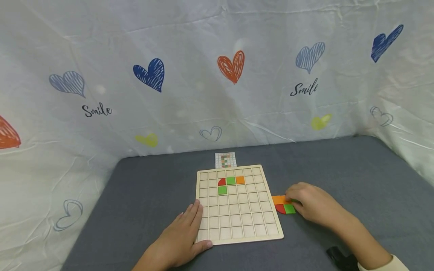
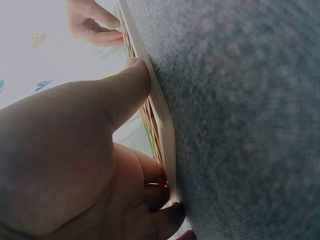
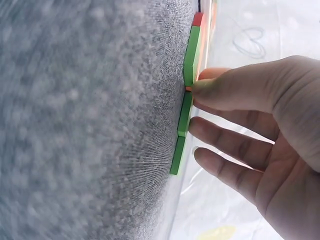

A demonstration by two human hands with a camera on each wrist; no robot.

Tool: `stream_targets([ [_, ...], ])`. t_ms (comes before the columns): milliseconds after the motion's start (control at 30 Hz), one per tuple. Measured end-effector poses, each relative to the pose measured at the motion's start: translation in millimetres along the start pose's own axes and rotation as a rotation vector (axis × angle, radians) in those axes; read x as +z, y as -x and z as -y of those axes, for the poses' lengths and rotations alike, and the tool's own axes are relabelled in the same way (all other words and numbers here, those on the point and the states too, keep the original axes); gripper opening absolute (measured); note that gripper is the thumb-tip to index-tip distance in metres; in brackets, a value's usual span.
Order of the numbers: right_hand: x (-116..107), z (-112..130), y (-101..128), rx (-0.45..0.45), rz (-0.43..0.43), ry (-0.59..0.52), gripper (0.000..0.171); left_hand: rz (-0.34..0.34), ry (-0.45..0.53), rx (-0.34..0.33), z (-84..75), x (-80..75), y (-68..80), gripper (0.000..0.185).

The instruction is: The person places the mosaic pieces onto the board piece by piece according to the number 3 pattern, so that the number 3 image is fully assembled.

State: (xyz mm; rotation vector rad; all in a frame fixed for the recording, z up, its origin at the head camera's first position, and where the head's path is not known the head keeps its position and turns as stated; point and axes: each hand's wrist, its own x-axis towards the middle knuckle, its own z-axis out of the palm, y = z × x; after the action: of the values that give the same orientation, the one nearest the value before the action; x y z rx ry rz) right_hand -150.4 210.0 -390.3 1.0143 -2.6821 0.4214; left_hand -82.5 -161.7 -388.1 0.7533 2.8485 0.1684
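Note:
A wooden grid board (image 1: 237, 222) lies flat on the grey table. Set in its far rows are a red quarter-round tile (image 1: 222, 182), a green tile (image 1: 231, 180), an orange tile (image 1: 240, 180) and a second green tile (image 1: 222, 190). My left hand (image 1: 179, 233) rests along the board's left edge, thumb on the near corner. To the board's right, my right hand (image 1: 313, 203) pinches at an orange tile (image 1: 279, 199) in a group on the table. That group also has a red tile (image 1: 280, 209) and green tiles (image 3: 192, 57); the fingers partly hide it.
Beyond the board's far edge lies a small printed grid card (image 1: 225, 160) with a coloured pattern. A black object (image 1: 340, 259) sits near my right forearm. Behind the table hangs a white cloth (image 1: 190, 109) with printed hearts.

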Motion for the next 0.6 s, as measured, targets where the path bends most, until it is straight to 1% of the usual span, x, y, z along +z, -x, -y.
stream_targets([
  [167, -0.9, -0.2, -0.8, -0.015, 0.008, 0.007, 0.021, 0.007, 0.0, 0.001, -0.1, -0.7, -0.1, 0.089],
  [300, -1.5, 1.0, -2.3, -0.006, 0.025, 0.016, 0.021, 0.012, 0.014, -0.001, 0.1, -1.7, -0.2, 0.089],
  [433, -2.3, 1.2, -2.1, 0.007, 0.05, 0.017, 0.021, 0.033, 0.025, -0.02, 0.0, -1.7, -0.8, 0.089],
  [600, -3.2, -0.5, -1.0, 0.02, 0.078, -0.013, 0.025, 0.051, 0.031, -0.037, 0.1, -1.0, -1.7, 0.09],
])
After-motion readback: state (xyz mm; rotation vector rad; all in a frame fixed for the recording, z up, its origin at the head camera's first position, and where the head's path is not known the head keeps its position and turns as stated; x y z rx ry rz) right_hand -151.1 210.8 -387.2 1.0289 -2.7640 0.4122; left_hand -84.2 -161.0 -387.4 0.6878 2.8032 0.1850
